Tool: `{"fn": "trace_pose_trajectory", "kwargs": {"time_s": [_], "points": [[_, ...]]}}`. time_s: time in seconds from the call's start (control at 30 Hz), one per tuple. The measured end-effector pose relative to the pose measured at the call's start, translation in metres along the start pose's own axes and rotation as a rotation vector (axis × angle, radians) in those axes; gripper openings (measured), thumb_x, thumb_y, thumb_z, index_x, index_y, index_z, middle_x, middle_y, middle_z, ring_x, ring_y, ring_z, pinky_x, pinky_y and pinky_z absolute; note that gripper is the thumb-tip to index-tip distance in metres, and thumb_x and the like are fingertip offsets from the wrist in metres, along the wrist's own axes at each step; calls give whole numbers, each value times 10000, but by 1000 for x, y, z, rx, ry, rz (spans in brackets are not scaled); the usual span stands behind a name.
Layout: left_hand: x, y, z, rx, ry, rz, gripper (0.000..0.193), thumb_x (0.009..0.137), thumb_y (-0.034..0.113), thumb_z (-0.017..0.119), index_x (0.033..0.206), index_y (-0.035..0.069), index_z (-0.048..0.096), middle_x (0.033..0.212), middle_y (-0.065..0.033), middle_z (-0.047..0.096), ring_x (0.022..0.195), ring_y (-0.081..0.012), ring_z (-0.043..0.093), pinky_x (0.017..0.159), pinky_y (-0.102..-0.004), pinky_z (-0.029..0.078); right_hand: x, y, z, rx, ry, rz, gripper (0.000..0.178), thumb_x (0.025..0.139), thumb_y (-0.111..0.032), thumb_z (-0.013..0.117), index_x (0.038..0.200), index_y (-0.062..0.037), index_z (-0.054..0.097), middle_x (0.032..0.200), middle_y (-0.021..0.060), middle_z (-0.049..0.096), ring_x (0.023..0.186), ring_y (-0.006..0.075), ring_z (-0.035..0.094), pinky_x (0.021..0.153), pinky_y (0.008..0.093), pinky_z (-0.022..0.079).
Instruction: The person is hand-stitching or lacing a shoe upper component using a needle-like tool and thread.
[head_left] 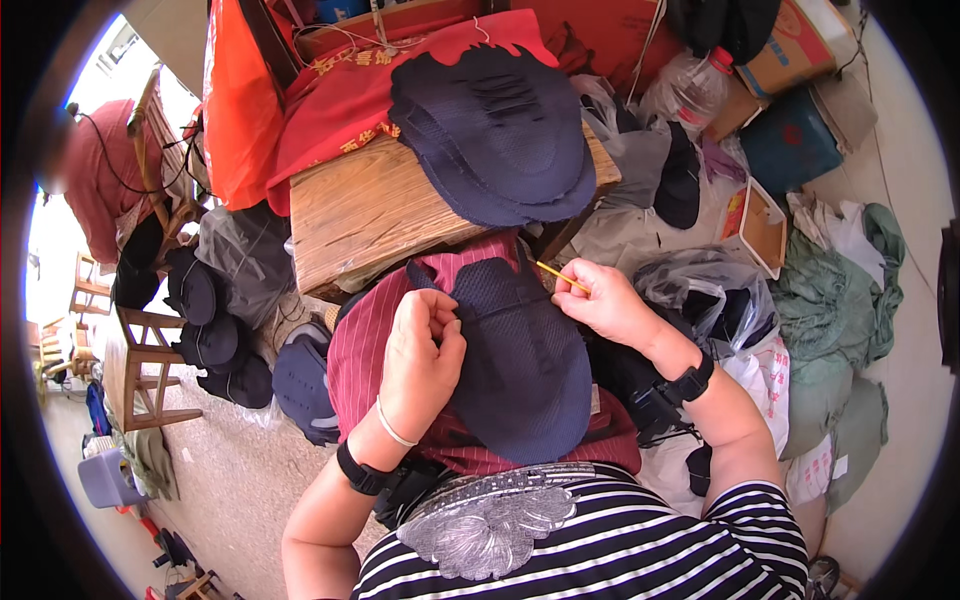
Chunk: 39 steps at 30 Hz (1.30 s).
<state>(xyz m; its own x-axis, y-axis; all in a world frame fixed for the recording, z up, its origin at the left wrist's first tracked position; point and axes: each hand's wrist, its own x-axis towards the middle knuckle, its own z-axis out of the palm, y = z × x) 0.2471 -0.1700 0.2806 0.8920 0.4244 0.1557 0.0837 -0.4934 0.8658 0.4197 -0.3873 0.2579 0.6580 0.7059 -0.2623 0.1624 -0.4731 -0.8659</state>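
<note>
Near the wooden surface, a navy fabric piece lies on maroon cloth, left hand fingers pressed together at its left edge, right hand pinching a yellow stick that could snag it by slipping.

The shaped piece is dark navy with a textured pattern, the stick yellow, the lap cloth maroon with pale pinstripes, the shirt black with white stripes and a silver-grey floral patch, the bench grained brown, and the draped cloth red with gold lettering.
</note>
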Motion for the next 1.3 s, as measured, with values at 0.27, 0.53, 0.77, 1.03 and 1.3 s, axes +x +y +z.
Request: {"fn": "trace_pose_trajectory", "kwargs": {"time_s": [0.27,0.53,0.77,1.03,1.3], "points": [[-15,-2,-9,-21,35,57,268,856,-79,672,1085,-4,556,1019,-121,544,730,-211,582,688,-323,508,-25,-44,6,-91,157,-233,214,1038,-148,556,1184,-26,459,846,150,656,754,310,684,697,412,526],[-25,6,-10,76,-72,111,377,760,37,845,1063,11,622,954,-83,573,699,-161,593,621,-292,505,-28,-74,13,-353,-51,-389,123,963,-131,625,982,-39,546,755,144,665,727,356,682,643,455,518],[-25,7,-7,102,-45,110,401,742,56,864,1060,20,624,937,-77,581,692,-170,597,635,-299,521,-21,-72,9,-387,-91,-377,126,949,-122,663,968,-35,574,779,117,648,712,300,670,641,396,505],[-18,8,-7,-46,71,22,269,832,-19,787,1030,13,607,986,-77,542,685,-132,588,617,-271,488,-16,-76,12,-212,-23,-288,189,944,-127,667,1058,-52,536,751,119,649,697,316,675,626,425,502],[-5,0,-5,-8,-20,61,157,870,-26,725,930,5,583,887,-89,547,661,-179,587,609,-311,487,-10,-58,41,-129,-61,-290,412,915,-132,729,1201,-57,442,701,44,510,589,207,568,588,372,471]]}}
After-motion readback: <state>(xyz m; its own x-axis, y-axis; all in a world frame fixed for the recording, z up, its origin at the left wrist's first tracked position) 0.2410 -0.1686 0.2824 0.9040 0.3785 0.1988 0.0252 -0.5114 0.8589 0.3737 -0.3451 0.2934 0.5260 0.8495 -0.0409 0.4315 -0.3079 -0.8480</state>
